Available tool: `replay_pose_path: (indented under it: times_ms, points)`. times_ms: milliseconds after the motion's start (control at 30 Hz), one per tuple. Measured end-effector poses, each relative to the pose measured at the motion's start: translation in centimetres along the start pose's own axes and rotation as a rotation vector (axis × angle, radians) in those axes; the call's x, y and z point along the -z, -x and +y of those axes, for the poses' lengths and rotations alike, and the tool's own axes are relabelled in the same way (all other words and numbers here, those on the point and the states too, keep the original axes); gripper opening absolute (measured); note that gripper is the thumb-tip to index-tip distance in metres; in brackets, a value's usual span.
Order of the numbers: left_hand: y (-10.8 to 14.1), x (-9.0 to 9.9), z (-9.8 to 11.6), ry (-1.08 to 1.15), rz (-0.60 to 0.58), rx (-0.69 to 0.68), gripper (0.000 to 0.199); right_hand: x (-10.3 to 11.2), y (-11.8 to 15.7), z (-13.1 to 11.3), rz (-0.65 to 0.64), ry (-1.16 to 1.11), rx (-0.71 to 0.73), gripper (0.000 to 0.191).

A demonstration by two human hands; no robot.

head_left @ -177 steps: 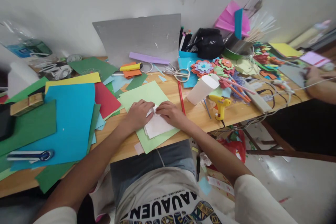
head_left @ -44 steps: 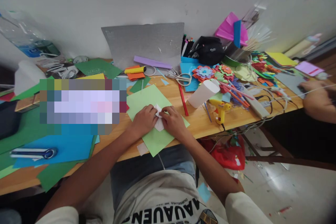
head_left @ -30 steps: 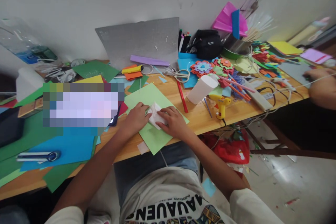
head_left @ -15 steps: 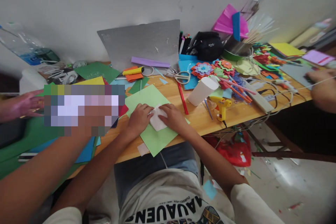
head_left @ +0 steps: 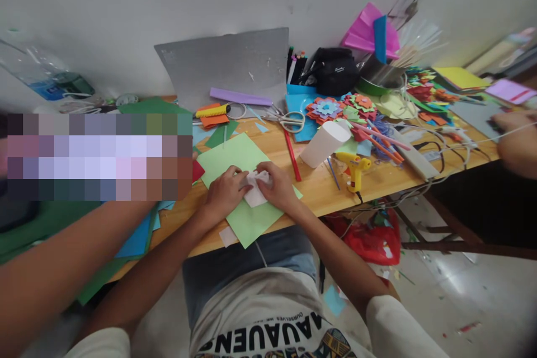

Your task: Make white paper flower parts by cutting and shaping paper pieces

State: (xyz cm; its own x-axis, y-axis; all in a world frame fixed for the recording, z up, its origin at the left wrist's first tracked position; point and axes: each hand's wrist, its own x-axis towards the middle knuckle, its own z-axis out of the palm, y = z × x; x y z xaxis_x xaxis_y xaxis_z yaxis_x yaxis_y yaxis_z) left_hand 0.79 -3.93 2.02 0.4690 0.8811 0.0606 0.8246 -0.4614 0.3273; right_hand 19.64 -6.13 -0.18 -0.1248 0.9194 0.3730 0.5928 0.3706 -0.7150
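Observation:
Between my two hands is a small piece of white paper (head_left: 256, 196), its far edge bent up and creased. My left hand (head_left: 229, 187) grips the paper's left side with thumb and fingers. On the other side, my right hand (head_left: 276, 185) pinches the right edge with curled fingers. Under both lies a light green paper sheet (head_left: 249, 229), set cornerwise on the wooden table (head_left: 201, 242). A pale pink paper scrap (head_left: 227, 236) touches the sheet's near left side. Right of my hands stands a white paper tube (head_left: 324, 146), leaning slightly.
Beside the tube are a yellow glue gun (head_left: 354, 170) and a red strip (head_left: 292, 155). Scissors (head_left: 291, 121), a yellow cutter (head_left: 213, 113) and paper flowers (head_left: 326, 110) lie farther back. Another person's arm (head_left: 84, 260) reaches in at left, its hand blurred out; another hand (head_left: 516, 137) is at far right.
The white paper, lying flatter before, is now lifted and bent along its far edge as my fingers curl in. At left, the other person's arm has shifted, and the blurred patch has moved left.

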Motion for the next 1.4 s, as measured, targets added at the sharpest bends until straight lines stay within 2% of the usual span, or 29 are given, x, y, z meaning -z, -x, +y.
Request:
replay_pose_path:
  times_ms: [67, 167, 233, 300, 400, 467, 533, 633, 733, 800, 1000, 1100, 1233, 1400]
  points:
    - [0.2, 0.0, 0.2, -0.05, 0.021, -0.026, 0.032, 0.0, 0.1, 0.2, -0.028, 0.068, 0.086, 0.028]
    - [0.4, 0.0, 0.4, -0.144, 0.113, -0.089, 0.027, -0.1, 0.1, 0.3, -0.067, 0.183, 0.186, 0.022]
    - [0.3, -0.1, 0.4, -0.178, 0.151, -0.17, 0.022, 0.0, 0.0, 0.1, -0.099, 0.257, 0.207, 0.023]
    - [0.3, -0.1, 0.3, -0.178, 0.128, -0.26, 0.017, 0.2, 0.2, -0.1, -0.117, 0.299, 0.195, 0.022]
    - [0.3, -0.1, 0.4, -0.179, 0.073, -0.334, 0.019, 0.9, 0.9, -0.6, -0.021, 0.307, 0.061, 0.03]
    - [0.5, -0.1, 0.6, -0.2, 0.073, -0.348, 0.027, 1.3, 1.7, -0.8, 0.08, 0.316, -0.11, 0.046]
    - [0.7, -0.1, 1.0, -0.228, 0.077, -0.345, 0.035, 1.5, 2.4, -1.1, 0.119, 0.32, -0.275, 0.049]
    - [1.0, -0.2, 1.7, -0.281, 0.065, -0.321, 0.04, 1.4, 2.7, -1.4, 0.124, 0.238, -0.426, 0.035]
    - [1.2, -0.2, 2.4, -0.327, 0.058, -0.3, 0.039, 0.9, 2.4, -1.6, 0.211, 0.104, -0.499, 0.019]
    - [1.4, -0.2, 2.7, -0.344, 0.05, -0.298, 0.04, 0.7, 2.2, -1.6, 0.252, 0.057, -0.482, 0.017]
    - [1.3, -0.7, 2.6, -0.312, 0.051, -0.293, 0.04, 0.5, 3.1, -1.1, 0.288, 0.051, -0.402, 0.032]
    - [0.9, -1.0, 2.2, -0.27, 0.055, -0.322, 0.036, 0.3, 3.3, -1.2, 0.245, 0.151, -0.331, 0.024]
    - [0.4, -1.5, 1.7, -0.185, 0.078, -0.322, 0.028, -0.1, 2.9, -1.6, 0.212, 0.249, -0.208, 0.026]
    - [0.1, -1.9, 1.3, -0.075, 0.113, -0.259, 0.021, 0.1, 2.0, -0.6, 0.111, 0.205, -0.236, 0.037]
